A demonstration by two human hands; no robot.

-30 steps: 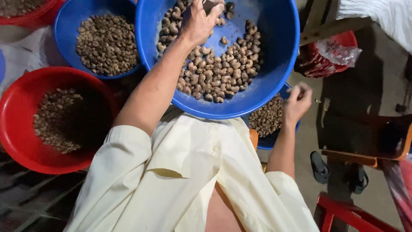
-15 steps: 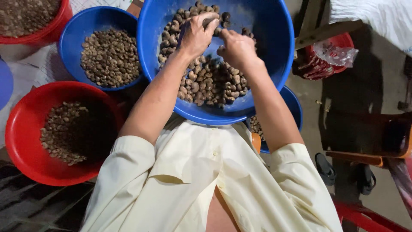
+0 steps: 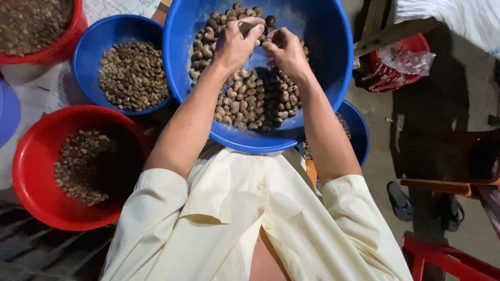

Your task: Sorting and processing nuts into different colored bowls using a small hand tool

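Nuts: brown, kidney-shaped nuts in the shell (image 3: 250, 99) lie heaped in the large blue plastic basin (image 3: 323, 67) on the person's lap, piled toward its near and left wall.
Left hand: the left hand (image 3: 235, 44) is curled over the far part of the heap, fingers bent round something small and dark; whether that is a nut or a tool I cannot tell.
Right hand: the right hand (image 3: 285, 52) sits just beside it, fingertips pinched together, touching the left hand's fingers, apparently on a single nut.
Handling: I'd judge each nut light, hard and rounded, likely to roll; best pinched across its curve, one at a time.
Basin: smooth, thin plastic that probably flexes; likely heavy with this load, so held at the rim.
Around: a smaller blue bowl (image 3: 94, 39) of paler pieces to the left, a red plastic basin (image 3: 31, 161) near left, another blue bowl (image 3: 359, 130) under the right edge.
Room: dim concrete floor (image 3: 375, 171), dark sandals (image 3: 400, 200), red frame at the near right corner.
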